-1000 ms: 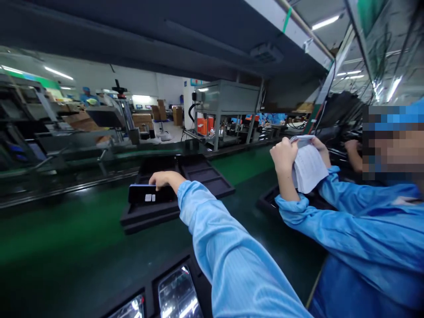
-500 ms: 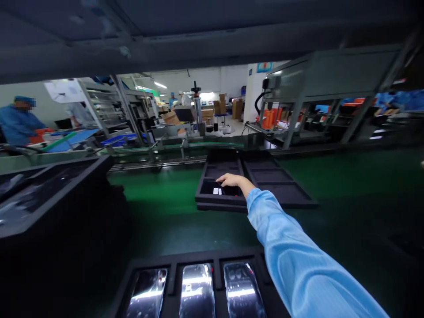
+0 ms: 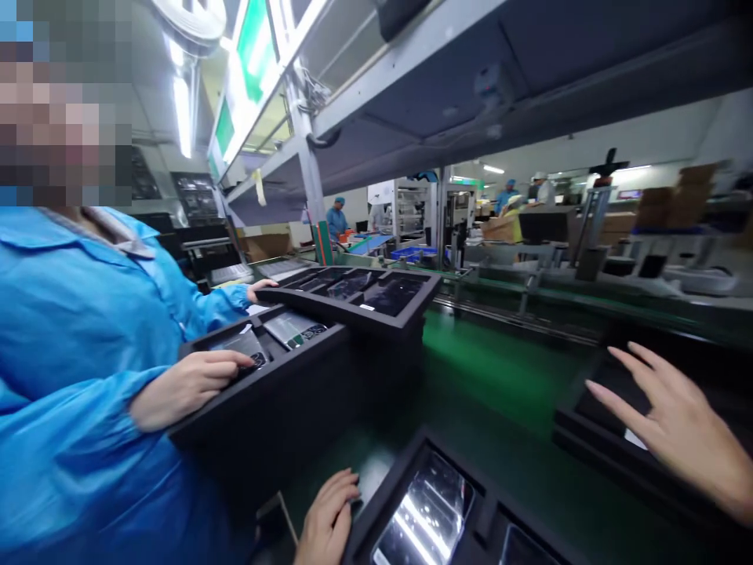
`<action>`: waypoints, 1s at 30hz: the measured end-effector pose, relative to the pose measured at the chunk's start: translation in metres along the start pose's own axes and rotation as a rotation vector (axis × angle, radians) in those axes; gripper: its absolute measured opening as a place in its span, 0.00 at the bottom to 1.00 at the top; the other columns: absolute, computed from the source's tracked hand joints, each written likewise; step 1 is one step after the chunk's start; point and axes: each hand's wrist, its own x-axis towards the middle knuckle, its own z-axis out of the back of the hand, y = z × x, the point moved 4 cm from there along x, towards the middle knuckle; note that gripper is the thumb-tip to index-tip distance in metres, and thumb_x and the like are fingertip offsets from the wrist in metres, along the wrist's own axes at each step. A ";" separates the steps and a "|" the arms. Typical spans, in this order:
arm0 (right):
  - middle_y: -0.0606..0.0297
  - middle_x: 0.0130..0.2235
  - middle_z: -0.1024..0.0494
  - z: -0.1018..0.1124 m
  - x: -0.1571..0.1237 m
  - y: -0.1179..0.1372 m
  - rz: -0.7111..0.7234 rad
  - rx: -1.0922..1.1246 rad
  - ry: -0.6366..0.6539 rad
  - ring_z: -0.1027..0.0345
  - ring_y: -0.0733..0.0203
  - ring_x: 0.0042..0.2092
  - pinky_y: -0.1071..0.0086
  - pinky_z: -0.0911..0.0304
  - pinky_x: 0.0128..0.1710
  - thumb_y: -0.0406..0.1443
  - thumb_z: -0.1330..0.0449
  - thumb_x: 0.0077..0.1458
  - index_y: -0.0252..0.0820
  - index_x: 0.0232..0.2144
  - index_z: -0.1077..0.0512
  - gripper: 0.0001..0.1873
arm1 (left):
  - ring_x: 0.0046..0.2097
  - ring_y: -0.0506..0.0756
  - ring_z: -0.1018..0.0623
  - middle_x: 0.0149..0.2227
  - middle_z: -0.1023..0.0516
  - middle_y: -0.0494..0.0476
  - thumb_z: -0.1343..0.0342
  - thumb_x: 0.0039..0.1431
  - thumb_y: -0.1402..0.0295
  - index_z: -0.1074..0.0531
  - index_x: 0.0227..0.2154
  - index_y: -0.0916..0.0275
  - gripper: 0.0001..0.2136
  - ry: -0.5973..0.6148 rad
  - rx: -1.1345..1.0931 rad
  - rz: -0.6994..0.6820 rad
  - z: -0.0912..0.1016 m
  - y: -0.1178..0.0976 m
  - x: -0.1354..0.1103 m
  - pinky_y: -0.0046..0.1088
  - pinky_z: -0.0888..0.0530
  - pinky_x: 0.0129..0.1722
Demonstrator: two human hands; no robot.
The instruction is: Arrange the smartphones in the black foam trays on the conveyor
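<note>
My right hand [image 3: 676,420] hovers over the black foam tray [image 3: 568,420] at the right, fingers spread and nothing in them. A white label [image 3: 635,439] shows beneath it in a dark compartment. At the bottom, my left hand [image 3: 329,514] lies beside the left edge of the nearer foam tray [image 3: 488,506]. Its fingers are loosely bent and slightly apart; whether it touches the tray is unclear. One shiny, film-covered phone [image 3: 423,510] fills that tray's left slot. Part of a second phone [image 3: 526,549] shows beside it.
At the left stands a co-worker in a blue smock [image 3: 88,314]. One co-worker's hand [image 3: 197,384] rests on a tray stack [image 3: 282,384]; the other [image 3: 262,290] touches a skewed upper tray [image 3: 405,314]. A green conveyor belt [image 3: 488,369] runs behind. A shelf [image 3: 412,118] hangs overhead.
The view has swung left, bringing in the co-worker and my left hand. My right hand, earlier reaching down into the far tray with a finger extended, is now raised and spread.
</note>
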 end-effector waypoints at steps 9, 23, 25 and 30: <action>0.57 0.59 0.41 -0.070 -0.011 0.177 -0.797 1.042 0.308 0.46 0.54 0.60 0.57 0.36 0.52 0.53 0.38 0.47 0.49 0.56 0.45 0.38 | 0.46 0.57 0.22 0.45 0.22 0.60 0.53 0.60 0.68 0.24 0.38 0.58 0.12 -0.034 -0.059 0.088 -0.001 0.004 -0.009 0.34 0.24 0.45; 0.70 0.42 0.33 -0.147 0.036 0.228 -1.007 1.108 0.123 0.35 0.69 0.34 0.77 0.32 0.33 0.22 0.49 0.43 0.47 0.53 0.48 0.34 | 0.49 0.58 0.25 0.47 0.24 0.63 0.51 0.59 0.67 0.26 0.39 0.62 0.11 -0.033 -0.207 0.310 0.019 0.002 -0.009 0.41 0.27 0.51; 0.72 0.35 0.36 -0.131 0.034 0.217 -0.985 1.076 0.098 0.39 0.73 0.30 0.77 0.33 0.33 0.21 0.52 0.45 0.43 0.51 0.46 0.30 | 0.52 0.58 0.27 0.49 0.26 0.63 0.52 0.60 0.67 0.27 0.41 0.63 0.11 0.015 -0.238 0.348 0.017 0.007 -0.011 0.41 0.31 0.54; 0.76 0.30 0.39 -0.067 0.023 0.212 -1.019 1.042 0.084 0.42 0.78 0.28 0.76 0.35 0.38 0.17 0.58 0.50 0.39 0.51 0.44 0.27 | 0.52 0.58 0.27 0.49 0.26 0.62 0.50 0.58 0.65 0.27 0.40 0.63 0.11 0.048 -0.308 0.388 0.019 0.008 -0.014 0.41 0.32 0.55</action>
